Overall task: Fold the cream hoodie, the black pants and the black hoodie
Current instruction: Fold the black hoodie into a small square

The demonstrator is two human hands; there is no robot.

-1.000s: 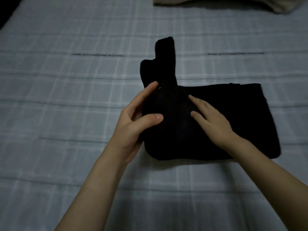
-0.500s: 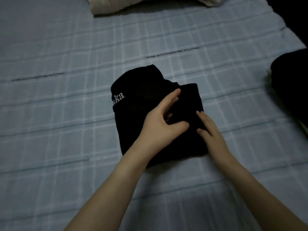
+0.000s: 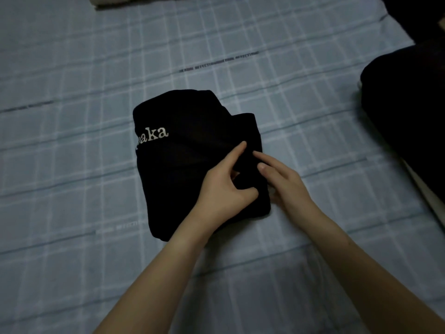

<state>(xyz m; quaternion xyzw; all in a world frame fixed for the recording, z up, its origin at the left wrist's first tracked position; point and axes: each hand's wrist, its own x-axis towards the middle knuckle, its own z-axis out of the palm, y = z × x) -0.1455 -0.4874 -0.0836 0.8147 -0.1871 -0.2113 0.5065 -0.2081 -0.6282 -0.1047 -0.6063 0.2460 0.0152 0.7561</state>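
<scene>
A folded black garment is seen lying flat near the middle of the bed, on a pale blue checked sheet; whether it is the pants or the hoodie cannot be told. It is folded into a compact, roughly square packet, with a narrower layer showing along its far and right sides; pale lettering, of which "aka" can be read, is printed near its left edge.

The left hand is laid on the right part of the garment, reaching in from below; its fingers are parted, the forefinger stretched along the top layer and the thumb pressed lower down, and a fold of cloth is pinched between them. The right hand is set at the garment's right edge, just beside the left hand; two of its fingers are laid close together on the top layer, their tips almost touching the left forefinger; the other fingers are hidden by the edge of the cloth, so whether anything is gripped there cannot be told.

A cream cloth is cut off by the top edge, well apart from the garment; a dark heap is seen at the right edge of the bed.
</scene>
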